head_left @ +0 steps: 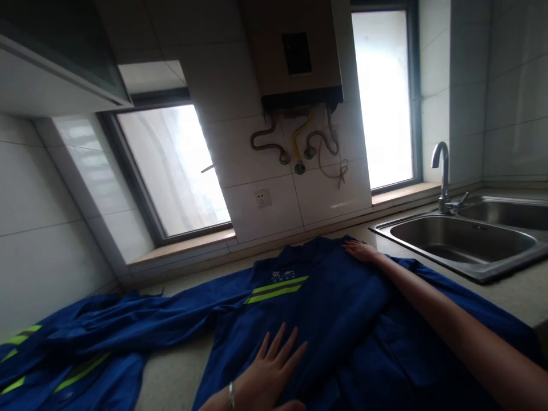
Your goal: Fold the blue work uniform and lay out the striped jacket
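A blue work jacket with yellow-green reflective stripes lies spread on the kitchen counter, one sleeve stretched out to the left. My left hand lies flat on the jacket's lower front, fingers spread. My right hand reaches across to the far edge near the collar and rests flat on the cloth, fingers extended. Neither hand holds anything.
A steel double sink with a tap sits at the right. A water heater with hoses hangs on the tiled wall above a socket. Windows stand left and right behind the counter.
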`<move>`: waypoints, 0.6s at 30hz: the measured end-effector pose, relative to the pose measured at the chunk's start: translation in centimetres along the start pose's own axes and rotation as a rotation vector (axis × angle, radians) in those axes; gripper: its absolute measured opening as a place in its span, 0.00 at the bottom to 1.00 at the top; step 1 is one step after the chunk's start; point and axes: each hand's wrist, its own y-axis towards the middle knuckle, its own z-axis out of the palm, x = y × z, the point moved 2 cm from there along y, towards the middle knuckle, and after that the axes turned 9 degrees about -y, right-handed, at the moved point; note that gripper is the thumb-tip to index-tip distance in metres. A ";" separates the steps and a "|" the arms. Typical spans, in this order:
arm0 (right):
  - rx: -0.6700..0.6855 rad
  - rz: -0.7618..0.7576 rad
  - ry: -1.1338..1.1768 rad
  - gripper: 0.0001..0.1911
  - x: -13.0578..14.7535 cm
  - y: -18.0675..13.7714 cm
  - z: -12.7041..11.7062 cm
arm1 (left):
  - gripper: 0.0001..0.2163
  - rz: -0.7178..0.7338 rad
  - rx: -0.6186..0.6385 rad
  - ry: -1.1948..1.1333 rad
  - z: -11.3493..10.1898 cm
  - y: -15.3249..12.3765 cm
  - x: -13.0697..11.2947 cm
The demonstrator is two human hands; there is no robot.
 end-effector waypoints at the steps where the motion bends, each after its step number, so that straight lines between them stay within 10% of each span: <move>1: -0.038 -0.002 -0.038 0.25 0.4 -0.1 -0.4 | 0.38 0.010 0.030 -0.001 0.1 -0.1 -0.3; 6: -0.152 -0.084 -0.121 0.24 2.0 -1.1 -2.7 | 0.38 -0.024 0.081 -0.006 -0.6 -0.1 -0.5; 18: 0.136 -0.245 0.123 0.29 -3.5 -9.0 -2.7 | 0.29 -0.020 -0.054 -0.036 -1.1 -2.0 -0.5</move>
